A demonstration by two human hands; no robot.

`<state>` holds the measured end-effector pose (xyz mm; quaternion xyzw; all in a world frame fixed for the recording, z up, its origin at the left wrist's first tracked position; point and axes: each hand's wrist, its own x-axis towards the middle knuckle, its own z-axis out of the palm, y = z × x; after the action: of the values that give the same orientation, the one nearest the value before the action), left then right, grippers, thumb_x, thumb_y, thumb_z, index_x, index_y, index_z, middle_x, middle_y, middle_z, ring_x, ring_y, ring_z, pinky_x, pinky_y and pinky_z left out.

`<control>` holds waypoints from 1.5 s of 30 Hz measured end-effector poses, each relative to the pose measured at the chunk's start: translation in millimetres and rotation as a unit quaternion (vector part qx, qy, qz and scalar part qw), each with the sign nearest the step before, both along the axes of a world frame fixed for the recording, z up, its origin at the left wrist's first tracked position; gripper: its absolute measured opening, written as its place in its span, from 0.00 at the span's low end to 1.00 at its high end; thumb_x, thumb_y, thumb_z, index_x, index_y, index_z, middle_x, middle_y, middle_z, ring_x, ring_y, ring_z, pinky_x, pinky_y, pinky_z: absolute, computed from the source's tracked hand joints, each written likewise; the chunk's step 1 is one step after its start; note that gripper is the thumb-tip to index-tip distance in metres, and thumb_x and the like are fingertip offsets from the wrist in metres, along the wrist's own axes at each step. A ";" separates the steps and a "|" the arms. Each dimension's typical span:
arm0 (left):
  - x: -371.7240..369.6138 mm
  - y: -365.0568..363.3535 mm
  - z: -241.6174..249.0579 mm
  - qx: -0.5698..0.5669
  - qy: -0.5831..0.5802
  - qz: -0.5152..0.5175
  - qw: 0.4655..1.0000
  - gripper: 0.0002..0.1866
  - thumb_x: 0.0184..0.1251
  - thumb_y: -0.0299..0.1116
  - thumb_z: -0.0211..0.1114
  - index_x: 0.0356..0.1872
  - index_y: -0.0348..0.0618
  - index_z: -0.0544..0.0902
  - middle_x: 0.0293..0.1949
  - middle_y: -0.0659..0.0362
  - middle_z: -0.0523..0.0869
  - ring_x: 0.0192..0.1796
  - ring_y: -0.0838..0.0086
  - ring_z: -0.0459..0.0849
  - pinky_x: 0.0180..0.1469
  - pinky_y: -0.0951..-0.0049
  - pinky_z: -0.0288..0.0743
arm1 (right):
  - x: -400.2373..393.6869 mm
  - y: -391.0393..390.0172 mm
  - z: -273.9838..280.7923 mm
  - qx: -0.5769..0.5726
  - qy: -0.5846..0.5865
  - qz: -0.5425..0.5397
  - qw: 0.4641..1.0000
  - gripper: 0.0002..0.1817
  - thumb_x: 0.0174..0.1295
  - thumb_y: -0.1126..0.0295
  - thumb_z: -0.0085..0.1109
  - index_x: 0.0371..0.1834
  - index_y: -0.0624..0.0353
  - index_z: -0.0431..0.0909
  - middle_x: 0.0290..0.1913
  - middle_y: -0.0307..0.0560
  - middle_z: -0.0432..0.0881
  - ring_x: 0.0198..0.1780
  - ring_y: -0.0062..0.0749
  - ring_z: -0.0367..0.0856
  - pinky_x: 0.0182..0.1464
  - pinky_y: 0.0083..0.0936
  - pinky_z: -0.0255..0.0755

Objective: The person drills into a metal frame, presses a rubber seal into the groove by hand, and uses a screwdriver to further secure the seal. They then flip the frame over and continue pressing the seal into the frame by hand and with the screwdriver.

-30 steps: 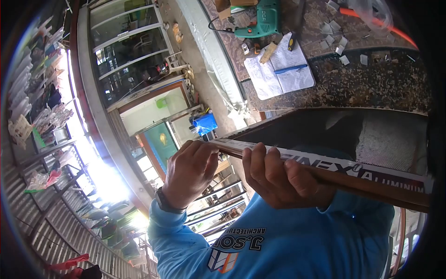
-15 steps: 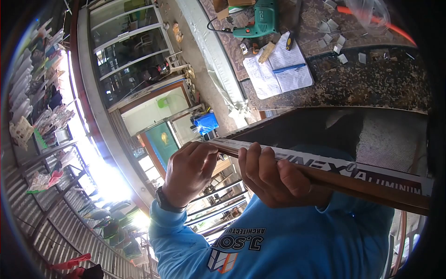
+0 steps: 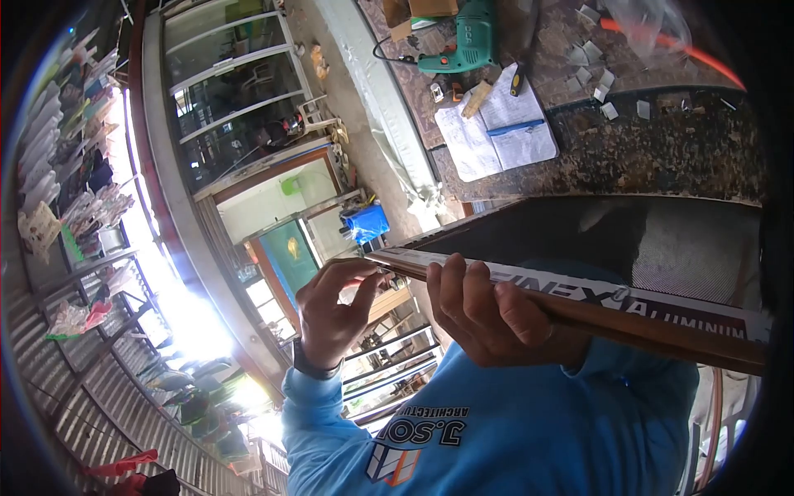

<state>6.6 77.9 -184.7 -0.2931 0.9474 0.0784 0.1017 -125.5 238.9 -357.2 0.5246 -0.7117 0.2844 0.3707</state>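
A brown aluminum frame [image 3: 662, 338] with a white and dark printed strip [image 3: 571, 291] reading "ALUMINUM" slants across in front of my chest. Its dark panel [image 3: 529, 231] looks like mesh at the right side. My right hand [image 3: 488, 318] is wrapped around the near bar, fingers over the printed strip. At the bar's left end, my left hand [image 3: 335, 306] has thumb and forefinger brought close together. Something small shows at those fingertips, too small to name. A dark band circles the left wrist.
Beyond the frame, a worn table [image 3: 653, 157] holds an open notebook [image 3: 496, 132] with a blue pen [image 3: 514, 127], a green power drill [image 3: 463, 41], several small metal pieces [image 3: 608, 110] and an orange rod [image 3: 703, 56]. A blue container [image 3: 365, 223] stands further off, left of the table.
My left hand has turned and shifted slightly down, its thumb and forefinger now more visibly arched at the bar's end. The right hand keeps its hold on the frame.
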 end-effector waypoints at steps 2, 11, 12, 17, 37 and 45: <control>8.4 -1.9 -1.0 -0.030 0.042 -0.005 0.999 0.12 0.60 0.15 0.81 0.43 0.37 0.91 0.42 0.50 0.94 0.43 0.66 0.95 0.45 0.68 0.89 | -0.9 1.9 0.4 0.008 -0.001 0.005 1.000 0.12 0.76 0.53 0.56 0.50 0.35 0.89 0.44 0.23 0.88 0.49 0.14 0.83 0.70 0.45 0.61; 56.9 -7.5 -43.0 -0.063 0.153 -0.088 0.982 0.15 0.58 0.15 0.79 0.47 0.37 0.94 0.44 0.49 0.92 0.45 0.56 0.92 0.48 0.61 0.87 | 14.4 7.7 4.0 0.041 -0.076 0.033 0.996 0.16 0.75 0.51 0.59 0.55 0.40 0.90 0.50 0.28 0.87 0.53 0.21 0.81 0.71 0.49 0.57; 59.7 -7.6 -46.4 -0.078 0.165 -0.095 0.979 0.16 0.57 0.15 0.79 0.47 0.37 0.94 0.44 0.49 0.92 0.45 0.55 0.92 0.48 0.61 0.87 | 15.0 8.6 6.0 0.039 -0.097 0.036 0.994 0.16 0.74 0.51 0.62 0.56 0.41 0.90 0.50 0.29 0.87 0.53 0.21 0.81 0.70 0.48 0.59; 74.0 -22.7 -68.7 -0.074 0.245 -0.146 0.956 0.14 0.56 0.17 0.80 0.44 0.40 0.95 0.44 0.55 0.91 0.45 0.58 0.90 0.47 0.61 0.85 | -8.3 25.7 66.6 0.195 -0.313 0.171 0.914 0.16 0.71 0.59 0.69 0.57 0.53 0.89 0.52 0.36 0.89 0.52 0.26 0.85 0.67 0.41 0.67; 102.4 -73.8 -113.9 0.054 0.411 -0.184 0.891 0.25 0.57 0.34 0.71 0.60 0.48 0.91 0.54 0.61 0.88 0.53 0.69 0.83 0.56 0.63 0.75 | -204.6 -221.6 -214.0 0.647 0.053 0.086 0.756 0.20 0.72 0.73 0.60 0.66 0.50 0.80 0.61 0.51 0.83 0.68 0.52 0.81 0.62 0.51 0.85; 99.3 -89.7 -109.0 0.074 0.409 -0.248 0.875 0.26 0.50 0.26 0.80 0.55 0.49 0.93 0.51 0.59 0.88 0.50 0.62 0.85 0.50 0.60 0.79 | -176.1 -168.4 -8.8 0.531 -0.337 0.017 0.778 0.20 0.84 0.68 0.55 0.73 0.59 0.70 0.54 0.57 0.90 0.54 0.49 0.92 0.54 0.42 0.85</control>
<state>105.9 -11.8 -293.7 0.0179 0.9377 0.2330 -0.2571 -301.6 70.6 -366.0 0.5208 -0.8203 0.0262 -0.2347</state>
